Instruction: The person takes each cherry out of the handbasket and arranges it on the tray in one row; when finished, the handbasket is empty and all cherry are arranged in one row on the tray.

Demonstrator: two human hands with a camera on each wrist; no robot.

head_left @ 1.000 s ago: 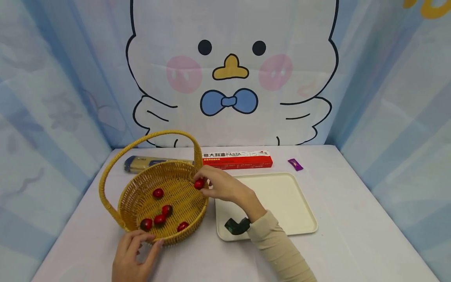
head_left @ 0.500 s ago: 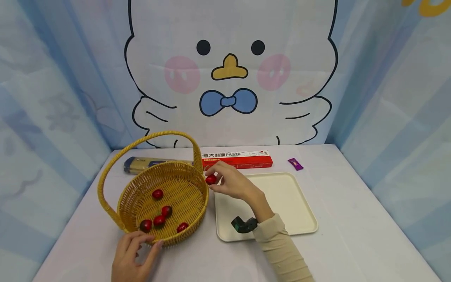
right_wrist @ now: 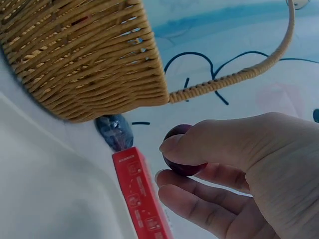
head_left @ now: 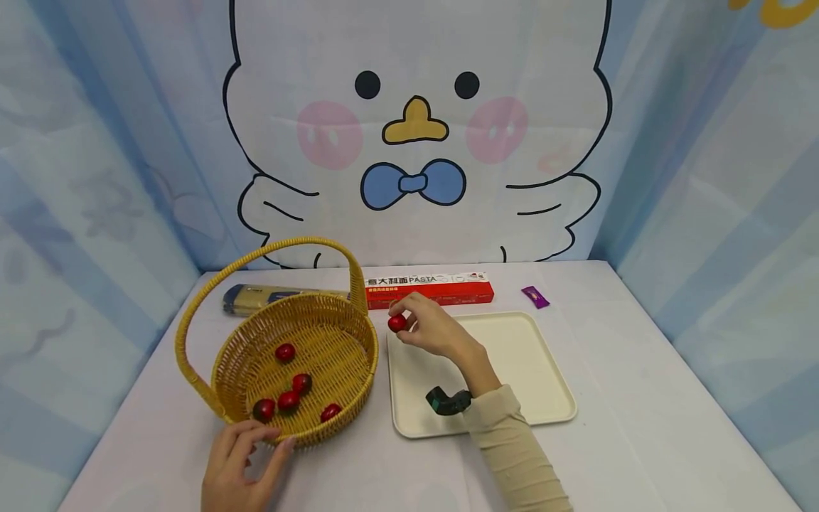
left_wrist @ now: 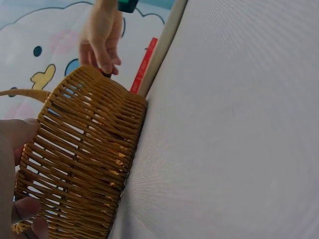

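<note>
My right hand (head_left: pixel 438 328) pinches a small red cherry-like fruit (head_left: pixel 397 323) between thumb and fingers. It is over the far left corner of the cream tray (head_left: pixel 486 370). In the right wrist view the fruit (right_wrist: pixel 180 167) looks dark red and glossy. The yellow woven basket (head_left: pixel 301 313), its tall handle raised, stands to the left. Several more red fruits (head_left: pixel 288 402) lie inside it, some with dark patches. My left hand (head_left: pixel 239 462) holds the near rim of the basket, and the left wrist view shows its fingers (left_wrist: pixel 26 209) against the woven side (left_wrist: pixel 82 159).
Behind the tray lies a red pasta box (head_left: pixel 435 290). A bag of spaghetti (head_left: pixel 256 299) is partly hidden behind the basket. To the right, a small purple wrapped packet (head_left: pixel 535 296) sits beyond the tray. A printed curtain (head_left: pixel 416 227) closes off the back of the table.
My right hand has carried the pinched fruit out of the basket, over its right rim, and rightward to above the tray's corner. The left hand stays at the basket rim.
</note>
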